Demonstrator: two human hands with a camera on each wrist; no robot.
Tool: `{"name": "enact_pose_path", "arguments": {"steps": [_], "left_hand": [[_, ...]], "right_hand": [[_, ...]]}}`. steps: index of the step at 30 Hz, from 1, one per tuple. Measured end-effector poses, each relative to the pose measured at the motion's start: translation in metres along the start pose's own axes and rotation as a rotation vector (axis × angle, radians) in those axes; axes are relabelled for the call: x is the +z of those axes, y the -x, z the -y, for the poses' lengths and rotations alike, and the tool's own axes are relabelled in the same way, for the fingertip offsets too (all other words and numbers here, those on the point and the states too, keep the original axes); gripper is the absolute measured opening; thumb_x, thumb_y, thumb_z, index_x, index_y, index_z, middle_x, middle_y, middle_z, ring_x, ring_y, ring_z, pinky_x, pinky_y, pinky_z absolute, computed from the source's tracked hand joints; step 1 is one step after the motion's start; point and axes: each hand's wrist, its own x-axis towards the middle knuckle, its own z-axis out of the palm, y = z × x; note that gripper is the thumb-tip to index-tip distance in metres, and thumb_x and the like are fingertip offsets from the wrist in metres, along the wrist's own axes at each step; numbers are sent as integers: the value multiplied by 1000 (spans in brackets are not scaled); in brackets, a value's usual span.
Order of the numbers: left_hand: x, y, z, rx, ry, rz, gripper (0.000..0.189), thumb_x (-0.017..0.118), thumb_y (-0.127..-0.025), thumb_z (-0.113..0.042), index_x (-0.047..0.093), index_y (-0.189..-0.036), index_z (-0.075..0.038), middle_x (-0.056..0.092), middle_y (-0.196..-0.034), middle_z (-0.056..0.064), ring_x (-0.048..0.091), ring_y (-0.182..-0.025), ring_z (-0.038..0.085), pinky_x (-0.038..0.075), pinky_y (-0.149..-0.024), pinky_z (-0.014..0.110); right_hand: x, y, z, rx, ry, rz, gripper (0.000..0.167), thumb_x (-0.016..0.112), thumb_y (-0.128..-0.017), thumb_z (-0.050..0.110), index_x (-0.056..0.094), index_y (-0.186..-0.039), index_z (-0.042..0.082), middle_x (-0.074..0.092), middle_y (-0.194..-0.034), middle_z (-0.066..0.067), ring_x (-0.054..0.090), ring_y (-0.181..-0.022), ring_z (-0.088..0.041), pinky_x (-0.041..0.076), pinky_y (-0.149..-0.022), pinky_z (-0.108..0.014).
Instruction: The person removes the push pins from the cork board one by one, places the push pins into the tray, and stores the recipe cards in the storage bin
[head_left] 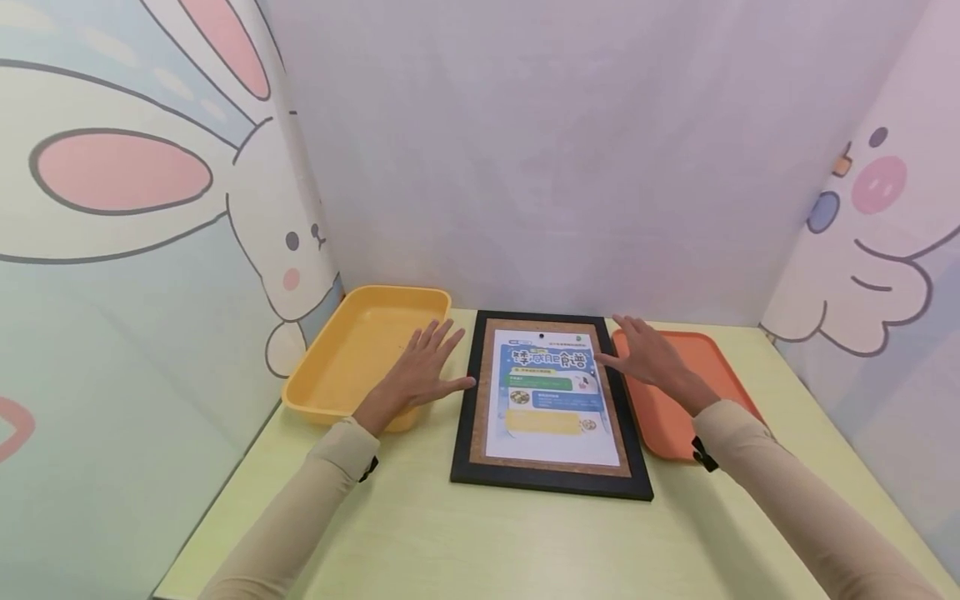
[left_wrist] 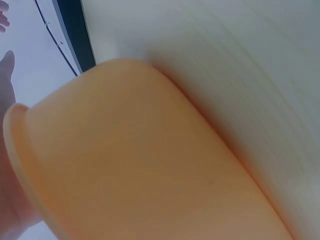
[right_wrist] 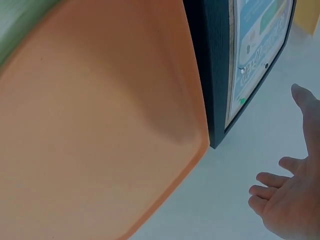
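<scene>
Between the two hands a black frame (head_left: 551,482) lies flat on the table, with a brown wooden backing and a printed sheet (head_left: 553,396) of Chinese text in blue, green and yellow. My left hand (head_left: 420,367) is held over the right side of a yellow tray (head_left: 360,350), fingers straight and spread, thumb toward the frame. At the frame's right edge my right hand (head_left: 645,354) reaches over an orange tray (head_left: 682,400), its fingers extended. In the right wrist view that hand (right_wrist: 292,192) holds nothing. The left wrist view shows mostly the yellow tray's outer wall (left_wrist: 135,150).
The pale green table (head_left: 465,542) carries both trays and the frame. A plain light curtain (head_left: 540,150) stands behind it. Panels with a cartoon rabbit (head_left: 277,225) on the left and another white cartoon figure (head_left: 855,267) on the right flank the table.
</scene>
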Motion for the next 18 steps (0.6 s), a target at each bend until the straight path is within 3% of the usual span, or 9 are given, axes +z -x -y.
{"name": "enact_pose_path", "arguments": {"steps": [18], "left_hand": [[12,-6,-13,25,38,33,100,60,-93,-71,20,-168,-18,8,-175,11,3,-160,35,3,-127,54]], "right_hand": [[8,-13,13,9,-54,27,97,76,-92,48,28,-161,0,31,-161,-32,42,-140,-51,41,-107,-69]]}}
